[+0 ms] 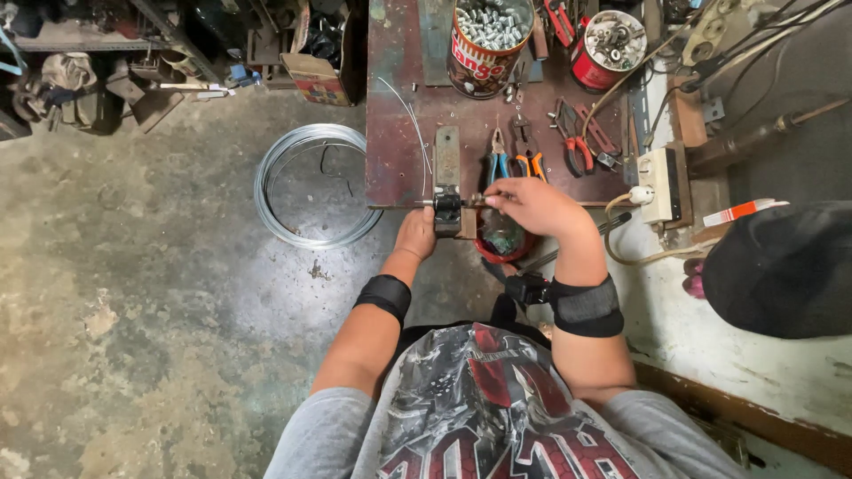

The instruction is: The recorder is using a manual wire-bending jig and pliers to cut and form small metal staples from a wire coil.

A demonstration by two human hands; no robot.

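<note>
A coil of steel wire [309, 184] lies on the concrete floor [133, 293]; on the workbench [395, 98], two cans hold what appear to be bolts [488, 35] and washers [608, 49], near several pliers [531, 164]

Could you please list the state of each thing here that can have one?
Left hand: gripping the small black bench tool.
Right hand: pinching at the tool's side.
Large red tin can: open, full of metal pieces.
Grey wire coil: lying flat on floor.
</note>
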